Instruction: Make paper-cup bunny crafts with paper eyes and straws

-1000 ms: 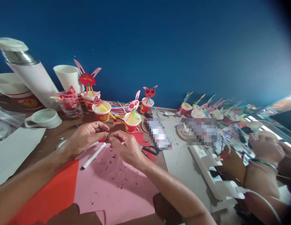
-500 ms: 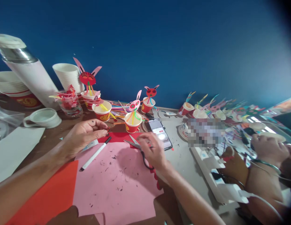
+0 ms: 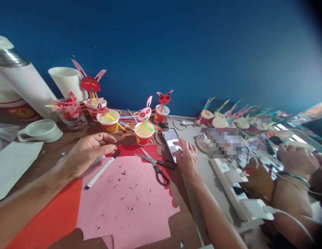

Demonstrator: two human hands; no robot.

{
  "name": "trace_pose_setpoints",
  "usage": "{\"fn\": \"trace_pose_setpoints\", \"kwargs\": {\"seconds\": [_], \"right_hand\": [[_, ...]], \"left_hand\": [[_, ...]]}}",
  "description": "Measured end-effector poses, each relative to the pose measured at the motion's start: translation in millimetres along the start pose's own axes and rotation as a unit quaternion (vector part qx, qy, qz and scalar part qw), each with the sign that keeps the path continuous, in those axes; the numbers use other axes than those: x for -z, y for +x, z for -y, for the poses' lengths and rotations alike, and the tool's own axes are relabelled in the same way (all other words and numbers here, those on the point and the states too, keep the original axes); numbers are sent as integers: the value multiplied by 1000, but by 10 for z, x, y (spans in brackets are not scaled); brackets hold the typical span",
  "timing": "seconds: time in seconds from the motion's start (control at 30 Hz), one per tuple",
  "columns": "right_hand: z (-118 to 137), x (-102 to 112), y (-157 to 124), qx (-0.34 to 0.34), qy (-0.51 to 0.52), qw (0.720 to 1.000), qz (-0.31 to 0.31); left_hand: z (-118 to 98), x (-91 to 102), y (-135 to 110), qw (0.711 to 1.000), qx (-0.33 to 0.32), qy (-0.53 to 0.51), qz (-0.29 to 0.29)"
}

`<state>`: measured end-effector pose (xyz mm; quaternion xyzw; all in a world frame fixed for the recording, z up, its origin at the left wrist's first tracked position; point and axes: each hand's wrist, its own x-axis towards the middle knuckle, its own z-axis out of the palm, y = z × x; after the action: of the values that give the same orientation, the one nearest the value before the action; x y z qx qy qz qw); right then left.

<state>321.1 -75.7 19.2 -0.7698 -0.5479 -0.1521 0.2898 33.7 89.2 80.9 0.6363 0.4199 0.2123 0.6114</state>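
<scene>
The bench (image 3: 54, 147) runs along a blue wall and is crowded with craft things. A pink sheet (image 3: 124, 204) lies flat at the near edge, dotted with dark specks, and overlaps a red sheet (image 3: 52, 214) on its left. A white flask (image 3: 23, 83) leans at far left, beside a cup stack (image 3: 69, 83). Another person's hand (image 3: 293, 162) is at work at far right. A rabbit cup (image 3: 143, 136) stands just behind the pink sheet. The left hand (image 3: 89, 152) hovers over the sheet's top left corner, its grip pinched together on a red scrap (image 3: 115, 145). The right hand (image 3: 188, 157) rests on a phone (image 3: 170, 141) lying on the bench, grip apart, fingertips on the screen. Scissors (image 3: 154, 164) lie just left of that hand, blades apart. A marker (image 3: 101, 170) lies below the left hand.
</scene>
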Motion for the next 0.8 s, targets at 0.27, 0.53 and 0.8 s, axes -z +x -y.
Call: {"fn": "trace_pose_setpoints", "kwargs": {"seconds": [0.27, 0.53, 0.8], "right_hand": [[-37, -96, 19, 15, -30, 999, 15], [6, 58, 39, 3, 26, 1000, 2], [716, 159, 46, 29, 224, 971, 79]], "left_hand": [[17, 4, 28, 1000, 1, -7, 8], [17, -8, 18, 999, -5, -34, 14], [-84, -63, -86, 999, -8, -31, 14]]}}
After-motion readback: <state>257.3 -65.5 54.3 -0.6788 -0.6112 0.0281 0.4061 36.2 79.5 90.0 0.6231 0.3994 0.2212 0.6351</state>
